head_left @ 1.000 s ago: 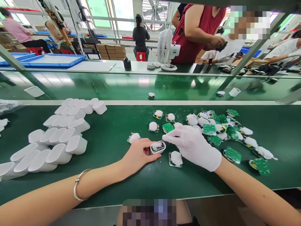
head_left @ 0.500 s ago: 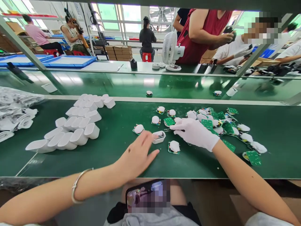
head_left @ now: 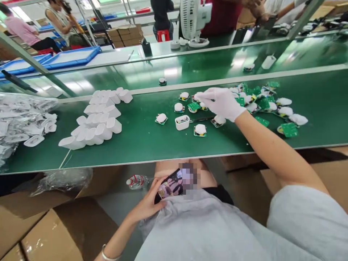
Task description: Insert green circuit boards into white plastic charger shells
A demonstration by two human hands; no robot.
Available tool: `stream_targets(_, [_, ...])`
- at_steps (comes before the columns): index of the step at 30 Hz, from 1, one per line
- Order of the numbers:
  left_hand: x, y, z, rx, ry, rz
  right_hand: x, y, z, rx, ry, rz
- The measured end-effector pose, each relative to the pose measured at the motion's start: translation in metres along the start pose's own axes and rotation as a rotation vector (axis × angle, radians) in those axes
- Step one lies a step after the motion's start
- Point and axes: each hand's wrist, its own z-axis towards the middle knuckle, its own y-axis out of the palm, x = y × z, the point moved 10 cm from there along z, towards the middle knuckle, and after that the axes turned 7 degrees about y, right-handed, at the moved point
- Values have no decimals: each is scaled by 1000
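My left hand [head_left: 148,203] is down at my lap, closed around the edge of a phone [head_left: 172,185]. Over the green bench, my right hand [head_left: 219,103] wears a white glove, fingers drawn together. Its fingertips reach a circuit board [head_left: 194,98] with a white lump, partly covered by them; whatever they pinch is hidden. Just in front stands a small white oval housing [head_left: 182,123] with parts inside. A thin dark tool [head_left: 202,119] lies with its tip at that housing. Nearby lie more boards, one [head_left: 200,130] with a white top, another [head_left: 194,106] green side up.
Rows of white housings [head_left: 95,132] stand at left, beside a clear bag of white parts [head_left: 24,116]. A pile of boards [head_left: 261,101] lies at right. Beyond the ledge stand a fan [head_left: 190,21] and blue trays [head_left: 73,58]. Cardboard boxes [head_left: 51,235] sit below the bench.
My left hand has left the white housing and dropped to the phone on my lap. The right hand has let go of the thin tool and moved farther back. The view tilts lower.
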Motion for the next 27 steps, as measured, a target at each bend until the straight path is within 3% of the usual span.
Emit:
stream_targets(4, [-27, 3, -17, 40, -41, -213, 11, 2, 2, 38, 36, -15])
stream_targets(8, [-28, -3, -7, -15, -73, -239, 14, 6, 3, 11, 65, -34])
stream_targets(12, [-21, -27, 14, 186, -191, -86, 13, 10, 2, -29, 79, -16])
stream_targets(14, [-12, -33, 23, 233, -226, 42, 13, 11, 1, -37, 78, -4])
stream_targets(18, [-1, -29, 41, 82, -225, 134, 14, 10, 0, -24, 66, -7])
stream_targets(22, [-9, -20, 40, -59, -194, -138, 15, 9, 0, -30, 72, -24])
stream_targets(24, [-21, -22, 33, 14, -218, -299, 14, 10, -1, -44, 76, -29])
stream_targets(27, [-44, -26, 16, 294, -252, -561, 15, 9, -1, -39, 87, -28])
